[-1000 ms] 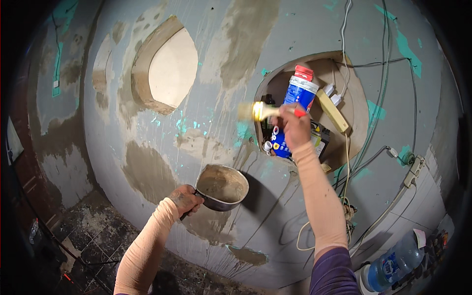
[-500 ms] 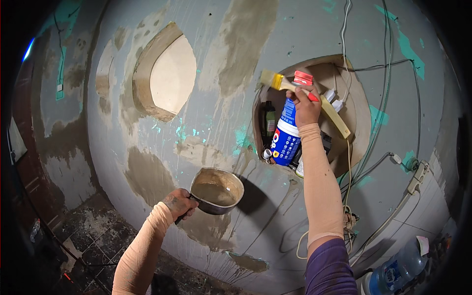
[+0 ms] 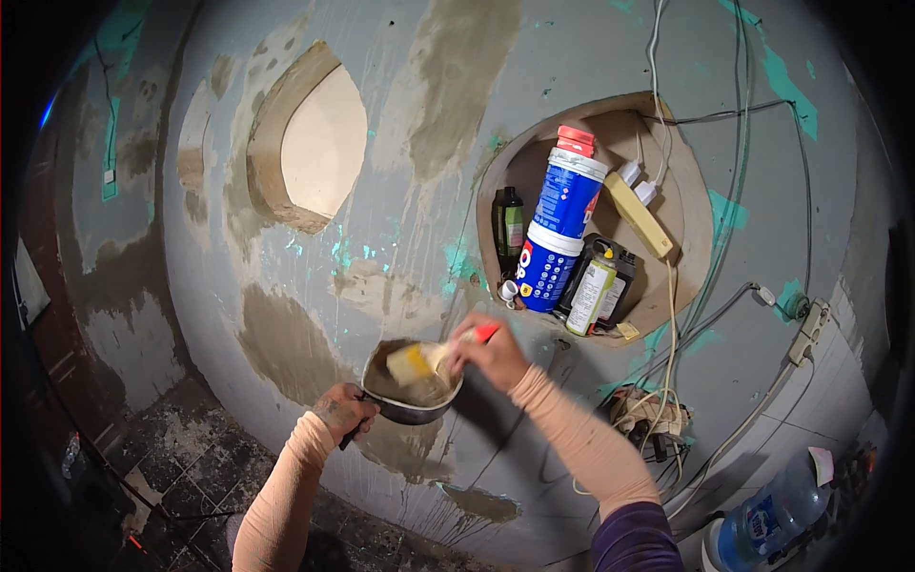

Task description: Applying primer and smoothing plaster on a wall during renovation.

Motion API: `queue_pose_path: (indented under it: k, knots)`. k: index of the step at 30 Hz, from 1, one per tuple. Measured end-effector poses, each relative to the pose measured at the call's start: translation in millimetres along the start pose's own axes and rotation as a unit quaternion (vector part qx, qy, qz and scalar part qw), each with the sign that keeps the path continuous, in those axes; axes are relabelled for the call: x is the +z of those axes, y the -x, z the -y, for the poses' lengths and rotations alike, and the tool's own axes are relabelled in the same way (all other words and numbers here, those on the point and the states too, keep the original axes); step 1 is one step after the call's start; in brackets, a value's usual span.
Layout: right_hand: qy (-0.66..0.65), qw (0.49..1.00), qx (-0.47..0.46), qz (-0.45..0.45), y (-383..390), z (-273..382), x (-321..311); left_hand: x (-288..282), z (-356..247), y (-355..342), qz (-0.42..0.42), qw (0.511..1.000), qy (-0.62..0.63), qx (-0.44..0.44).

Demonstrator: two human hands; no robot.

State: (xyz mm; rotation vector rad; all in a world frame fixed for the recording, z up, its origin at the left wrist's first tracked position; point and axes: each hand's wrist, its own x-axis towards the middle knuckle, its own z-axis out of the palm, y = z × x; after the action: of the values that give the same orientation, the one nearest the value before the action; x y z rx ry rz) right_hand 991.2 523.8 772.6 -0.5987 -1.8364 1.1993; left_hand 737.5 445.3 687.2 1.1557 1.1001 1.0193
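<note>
My left hand (image 3: 345, 413) is closed round the dark handle of a saucepan (image 3: 414, 412), holding it out in front of the grey wall. A murky, brownish liquid seems to lie in the pan. Over the pan's opening, a wide paintbrush (image 3: 412, 363) with pale yellow bristles and a red-tipped handle points down and left. My right hand (image 3: 491, 351) grips that brush by its handle, fingers wrapped round it and slightly blurred. Whether the bristles touch the liquid is unclear.
A wall niche (image 3: 610, 114) holds two stacked blue tubs (image 3: 550, 271), several bottles (image 3: 593, 297) and a yellowish power strip (image 3: 637, 217). Cables (image 3: 742, 191) hang down the patched wall (image 3: 457, 57). A big water bottle (image 3: 762, 522) stands low at right.
My right hand has come down and left from in front of the niche, bringing the paintbrush over the saucepan. My left hand and the pan have barely moved.
</note>
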Motion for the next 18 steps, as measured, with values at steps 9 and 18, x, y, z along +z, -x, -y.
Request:
queue_pose_path:
  k: [9,18]
  knots:
    - [0.081,0.990,0.115,0.027,44.8,-41.9,27.1,3.0,51.2,21.2,-0.015,1.000,-0.006,-0.009]
    - [0.052,0.983,0.169,0.042,71.8,-43.8,35.2,7.8,66.2,47.5,-0.012,0.999,-0.041,-0.028]
